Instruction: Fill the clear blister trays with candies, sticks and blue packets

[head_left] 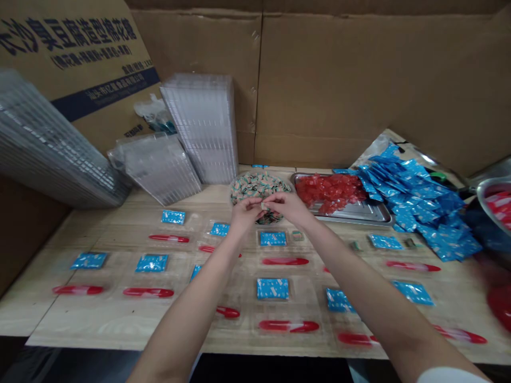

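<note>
My left hand (246, 211) and my right hand (286, 205) meet over a round tub (230, 198) heaped with small tan-and-green packets (261, 183). Their fingertips are pinched together around one small pale packet (264, 206), partly hidden by the fingers. Just below, a clear plastic tray (295, 249) holds a blue sachet (273, 238), a red plastic utensil (285, 261) and one small tan-and-green packet (297, 235).
Several similar clear trays with blue sachets and red utensils cover the wooden table (91, 324). Behind stand stacked clear trays (203, 127). A metal tray (375, 211) holds red packets (331, 191), beside a pile of blue sachets (411, 197). Cardboard (359, 80) walls the back.
</note>
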Available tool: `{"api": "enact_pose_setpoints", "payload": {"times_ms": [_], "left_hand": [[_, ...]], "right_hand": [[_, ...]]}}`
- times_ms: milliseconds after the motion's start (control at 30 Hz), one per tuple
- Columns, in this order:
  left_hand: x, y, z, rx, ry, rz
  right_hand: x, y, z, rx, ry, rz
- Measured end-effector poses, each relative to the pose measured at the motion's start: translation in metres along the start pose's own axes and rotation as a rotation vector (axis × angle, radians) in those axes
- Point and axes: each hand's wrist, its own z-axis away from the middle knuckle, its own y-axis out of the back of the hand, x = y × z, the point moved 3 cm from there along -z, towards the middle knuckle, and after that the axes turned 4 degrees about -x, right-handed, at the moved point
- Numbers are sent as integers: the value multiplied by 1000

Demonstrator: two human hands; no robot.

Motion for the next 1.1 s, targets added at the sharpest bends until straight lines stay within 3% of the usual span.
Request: {"api": "enact_pose_setpoints", "payload": {"times_ms": [233,333,500,600,833,1033,1100], "left_hand": [[-2,6,10,-51,75,99],[-2,11,8,-54,39,104],[5,17,3,-35,-45,-1],[7,18,1,-6,-51,-11],[8,19,-2,22,-30,-7],[6,15,-2,27,-11,11],[6,14,-1,29,-9,25]], "right_hand": [[12,-21,2,176,51,22],[19,-17,4,236,43,19],[10,15,-9,425,167,574],[11,22,-25,372,134,752],[23,38,-34,314,59,572],[2,30,-24,166,147,687],[-7,28,-22,186,164,769]]}}
